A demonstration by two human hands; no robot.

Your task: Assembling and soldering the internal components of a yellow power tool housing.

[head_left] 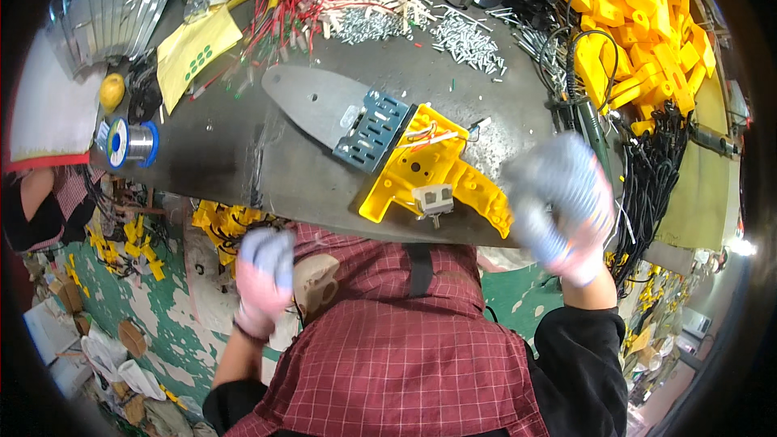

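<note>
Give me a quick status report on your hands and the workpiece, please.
Left hand gloved, low beside the bench edge, blurred, grip unclear. Right hand gloved, blurred, right of the yellow housing. Housing lies with its grey blade on the bench, untouched. Screws beyond.

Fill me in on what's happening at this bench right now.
A person in a red checked apron sits at a dark worktable wearing knit gloves. On it lies a half-built tool: a yellow plastic housing joined to a blue-grey bracket and a flat grey metal blade. Neither hand touches it. The right hand is raised beside the housing, blurred; the left hand is below the table edge. Screws, red wires and more yellow housings are piled at the back.
</note>
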